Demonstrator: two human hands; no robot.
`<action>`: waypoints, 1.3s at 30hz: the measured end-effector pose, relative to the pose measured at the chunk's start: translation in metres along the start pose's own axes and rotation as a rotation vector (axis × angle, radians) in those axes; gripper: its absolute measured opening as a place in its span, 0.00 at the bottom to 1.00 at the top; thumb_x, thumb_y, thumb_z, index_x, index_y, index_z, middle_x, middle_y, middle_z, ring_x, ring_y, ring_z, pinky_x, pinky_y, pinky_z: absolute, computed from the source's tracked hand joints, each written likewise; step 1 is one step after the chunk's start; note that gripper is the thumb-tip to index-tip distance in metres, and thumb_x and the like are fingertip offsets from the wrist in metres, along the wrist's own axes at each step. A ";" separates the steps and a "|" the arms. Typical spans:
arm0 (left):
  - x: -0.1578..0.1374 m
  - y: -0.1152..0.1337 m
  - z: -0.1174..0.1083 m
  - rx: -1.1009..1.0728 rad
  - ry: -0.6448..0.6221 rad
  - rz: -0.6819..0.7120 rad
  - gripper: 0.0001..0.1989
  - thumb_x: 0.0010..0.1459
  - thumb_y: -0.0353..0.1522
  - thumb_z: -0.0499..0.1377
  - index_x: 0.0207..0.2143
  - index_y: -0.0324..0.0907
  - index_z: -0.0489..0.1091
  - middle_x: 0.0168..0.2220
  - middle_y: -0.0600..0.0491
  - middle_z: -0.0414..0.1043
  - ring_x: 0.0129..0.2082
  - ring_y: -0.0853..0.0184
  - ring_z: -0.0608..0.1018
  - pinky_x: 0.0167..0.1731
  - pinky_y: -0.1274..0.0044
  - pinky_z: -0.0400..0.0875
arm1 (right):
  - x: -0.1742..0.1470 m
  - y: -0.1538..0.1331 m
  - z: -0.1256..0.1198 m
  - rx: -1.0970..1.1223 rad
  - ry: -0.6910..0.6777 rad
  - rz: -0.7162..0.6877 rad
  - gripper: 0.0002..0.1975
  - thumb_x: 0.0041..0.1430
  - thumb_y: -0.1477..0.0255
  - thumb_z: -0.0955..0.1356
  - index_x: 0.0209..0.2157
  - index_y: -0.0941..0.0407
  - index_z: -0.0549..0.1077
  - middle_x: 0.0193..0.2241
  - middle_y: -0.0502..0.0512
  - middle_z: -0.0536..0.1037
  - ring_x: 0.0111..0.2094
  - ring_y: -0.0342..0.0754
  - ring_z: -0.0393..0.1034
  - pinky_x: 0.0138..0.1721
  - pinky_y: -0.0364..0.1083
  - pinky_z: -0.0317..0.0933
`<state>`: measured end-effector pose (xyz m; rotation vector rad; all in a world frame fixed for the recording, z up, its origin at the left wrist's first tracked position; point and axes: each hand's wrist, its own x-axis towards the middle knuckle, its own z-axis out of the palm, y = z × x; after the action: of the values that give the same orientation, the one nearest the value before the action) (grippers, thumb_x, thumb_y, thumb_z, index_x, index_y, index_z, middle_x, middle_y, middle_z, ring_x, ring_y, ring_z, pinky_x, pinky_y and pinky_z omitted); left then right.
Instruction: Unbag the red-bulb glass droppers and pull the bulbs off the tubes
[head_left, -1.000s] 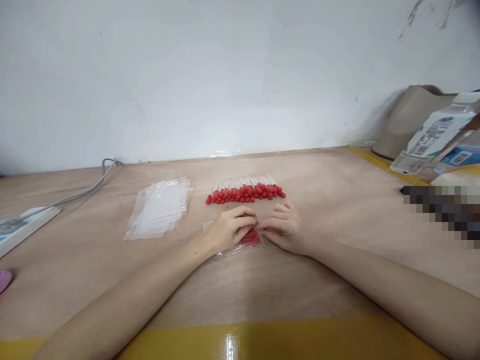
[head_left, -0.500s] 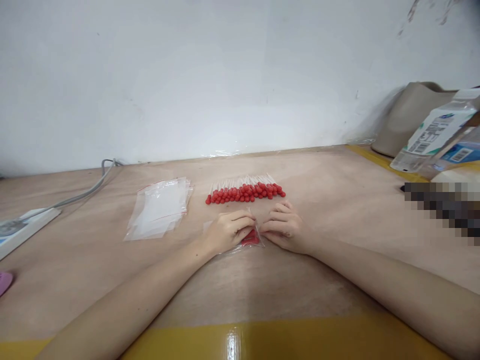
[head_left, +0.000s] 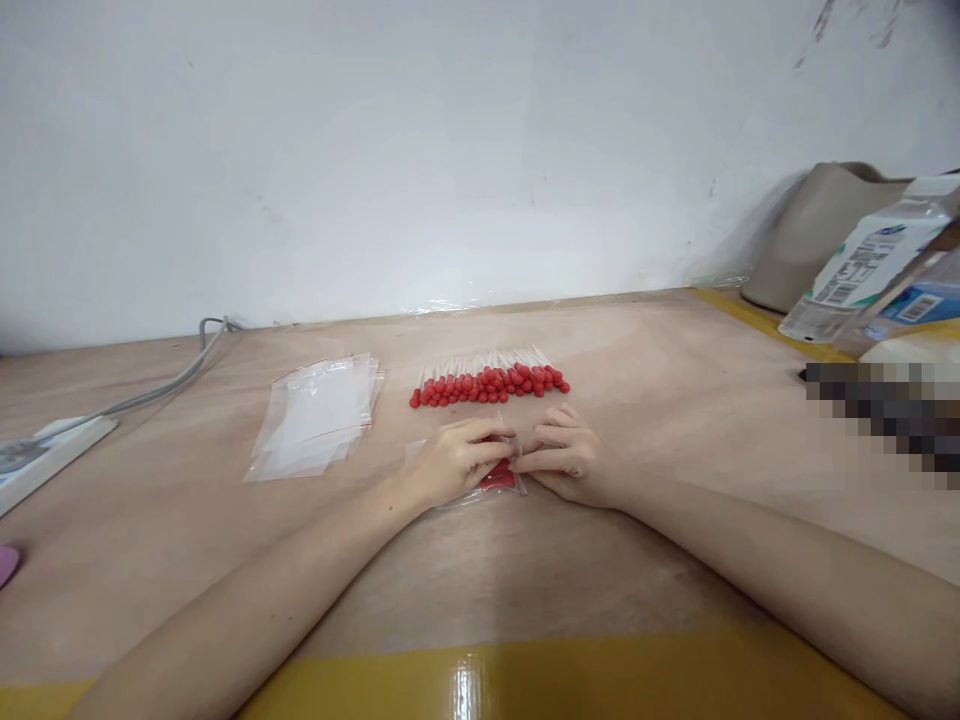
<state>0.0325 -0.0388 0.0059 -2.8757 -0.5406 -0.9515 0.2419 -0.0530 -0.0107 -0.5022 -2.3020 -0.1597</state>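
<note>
A clear zip bag (head_left: 459,499) lies on the table in front of me, with red-tipped sticks (head_left: 498,478) partly showing inside it. My left hand (head_left: 461,460) rests over the bag, its fingers closed on the plastic. From the right, my right hand (head_left: 568,458) pinches at the bag's right edge, fingertips close to the left ones. Exactly what the right fingertips grip is partly hidden. Just beyond both hands lies a row of matchstick-like sticks (head_left: 489,384) with red heads facing me and pale stems pointing to the wall.
Left of the row is a stack of clear zip bags (head_left: 319,420). A power strip (head_left: 60,455) with a grey cable (head_left: 161,390) sits at far left, near a pink object (head_left: 7,563). On the right stand a plastic bottle (head_left: 862,265) and a beige container (head_left: 795,235).
My right fingertips have shifted slightly left, closer to my left fingers at the bag's edge. The sticks and the stack of bags stay in place.
</note>
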 end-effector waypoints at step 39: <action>0.003 0.001 -0.003 -0.064 -0.025 -0.014 0.07 0.57 0.26 0.52 0.36 0.39 0.68 0.38 0.50 0.71 0.36 0.70 0.74 0.37 0.79 0.70 | 0.002 0.000 0.000 0.002 0.084 -0.018 0.03 0.53 0.76 0.66 0.28 0.55 0.72 0.24 0.50 0.73 0.29 0.44 0.58 0.32 0.45 0.53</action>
<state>0.0333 -0.0393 0.0097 -2.9479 -0.5427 -0.9525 0.2408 -0.0525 -0.0095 -0.4650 -2.2256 -0.1842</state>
